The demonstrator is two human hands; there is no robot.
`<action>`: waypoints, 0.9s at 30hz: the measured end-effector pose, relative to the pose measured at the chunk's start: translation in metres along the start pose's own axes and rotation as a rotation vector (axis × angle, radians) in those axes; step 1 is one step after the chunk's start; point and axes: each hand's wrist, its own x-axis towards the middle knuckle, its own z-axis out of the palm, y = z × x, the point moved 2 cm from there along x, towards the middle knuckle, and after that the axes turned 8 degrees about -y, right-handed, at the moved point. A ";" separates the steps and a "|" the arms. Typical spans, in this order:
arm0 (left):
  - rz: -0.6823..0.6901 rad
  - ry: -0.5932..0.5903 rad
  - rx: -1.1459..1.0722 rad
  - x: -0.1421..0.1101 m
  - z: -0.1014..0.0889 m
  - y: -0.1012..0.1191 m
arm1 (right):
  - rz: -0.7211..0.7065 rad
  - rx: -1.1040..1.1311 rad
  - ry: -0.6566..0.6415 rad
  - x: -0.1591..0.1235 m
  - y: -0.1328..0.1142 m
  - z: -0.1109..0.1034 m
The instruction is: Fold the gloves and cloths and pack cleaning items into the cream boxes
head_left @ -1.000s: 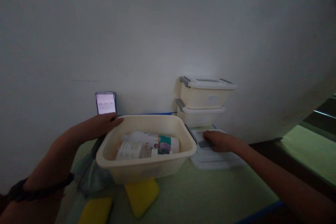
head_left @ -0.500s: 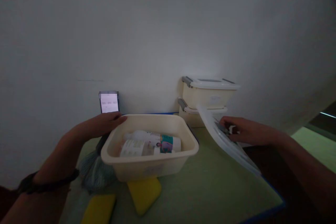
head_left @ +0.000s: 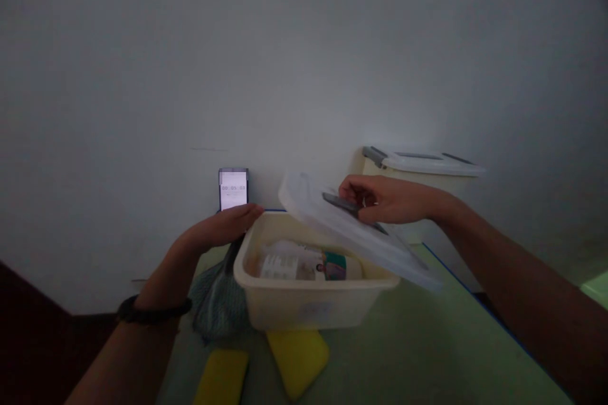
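Observation:
My left hand [head_left: 230, 228] grips the back left corner of a cream plastic storage box [head_left: 308, 307], its fingers together at the rim. Inside the box lie white bottles, one with a green and purple label [head_left: 335, 266]; parts of them are hidden by the front wall. My right hand [head_left: 375, 196] is closed around the grey handle of a translucent white lid [head_left: 327, 215]. The lid is tilted, its left end high and its right end low, over the right part of the box.
Behind the lid, lidded storage boxes [head_left: 427, 166] are stacked against the wall. A phone [head_left: 234, 186] showing a timer leans there too. Grey-blue mesh cloth [head_left: 216, 304] lies left of the box. Two yellow sponges [head_left: 301, 361] [head_left: 222, 376] lie in front on the green tabletop [head_left: 403, 354].
My right hand has carried the lid leftward from beside the box to above its right part. My left hand stays at the box corner. The whole view has shifted.

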 end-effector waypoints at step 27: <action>-0.085 0.003 -0.323 0.006 0.007 -0.005 | -0.124 -0.054 -0.176 0.053 -0.019 0.027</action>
